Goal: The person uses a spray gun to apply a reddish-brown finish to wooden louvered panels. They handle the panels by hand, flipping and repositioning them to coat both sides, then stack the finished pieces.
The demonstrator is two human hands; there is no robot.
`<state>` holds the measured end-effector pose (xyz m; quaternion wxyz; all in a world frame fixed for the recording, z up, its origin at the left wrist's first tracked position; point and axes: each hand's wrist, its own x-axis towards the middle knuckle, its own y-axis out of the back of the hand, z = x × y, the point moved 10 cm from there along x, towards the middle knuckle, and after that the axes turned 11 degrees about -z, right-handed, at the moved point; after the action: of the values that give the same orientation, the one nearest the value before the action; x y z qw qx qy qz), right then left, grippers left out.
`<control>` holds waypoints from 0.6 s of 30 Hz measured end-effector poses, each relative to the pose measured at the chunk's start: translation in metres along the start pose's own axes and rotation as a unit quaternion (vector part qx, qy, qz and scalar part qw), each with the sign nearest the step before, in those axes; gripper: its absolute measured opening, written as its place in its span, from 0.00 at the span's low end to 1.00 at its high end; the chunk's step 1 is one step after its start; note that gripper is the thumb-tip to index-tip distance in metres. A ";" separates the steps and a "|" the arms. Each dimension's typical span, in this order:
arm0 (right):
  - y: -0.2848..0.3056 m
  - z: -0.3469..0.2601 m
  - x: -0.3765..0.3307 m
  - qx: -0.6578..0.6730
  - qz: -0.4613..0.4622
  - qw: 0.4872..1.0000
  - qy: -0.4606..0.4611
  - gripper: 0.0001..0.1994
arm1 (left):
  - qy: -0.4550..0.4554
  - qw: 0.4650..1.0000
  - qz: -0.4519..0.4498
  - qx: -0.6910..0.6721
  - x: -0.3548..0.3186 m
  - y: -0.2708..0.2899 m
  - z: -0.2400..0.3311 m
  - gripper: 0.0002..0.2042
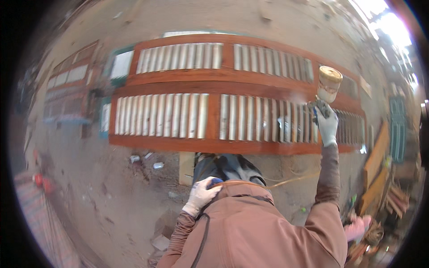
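Observation:
My right hand [327, 124], in a white glove, grips a paint spray gun [318, 107] with a cream-coloured cup [330, 85] upright on top. It is held out over the right part of the nearer louvered wooden shutter [212, 117], whose frame is reddish brown and whose slats look pale. A faint mist shows left of the nozzle. Just beyond lies a second louvered shutter [228, 58] of the same kind. My left hand [202, 194], also gloved in white, is closed by the jacket hem at my waist, with a blue patch at its fingers; what it holds is unclear.
More panels [71, 85] lie at the far left. A green slatted panel [397, 129] and wooden boards [374, 165] are at the right. A thin hose [295, 178] runs by my legs. Small litter [158, 165] dots the dirt floor. Red-striped sheeting [38, 214] sits lower left.

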<state>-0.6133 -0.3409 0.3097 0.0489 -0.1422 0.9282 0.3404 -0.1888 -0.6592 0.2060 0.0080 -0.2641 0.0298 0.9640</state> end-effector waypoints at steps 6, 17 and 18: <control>-0.215 -0.168 0.009 0.150 -0.196 0.963 0.107 0.17 | 0.014 0.995 -0.013 -0.095 -0.017 0.017 -0.025 0.12; -0.550 -0.416 0.070 0.094 -0.391 0.890 0.215 0.13 | 0.101 0.955 0.110 -0.256 -0.076 0.055 -0.117 0.07; -0.564 -0.415 0.103 0.081 -0.343 0.905 0.239 0.14 | 0.106 0.955 0.111 -0.255 -0.072 0.066 -0.112 0.07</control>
<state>-0.5410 -1.0431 0.2589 -0.0494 -0.5244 0.8303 0.1819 -0.0720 -0.7317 0.1500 -0.1696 -0.3529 -0.1874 0.9009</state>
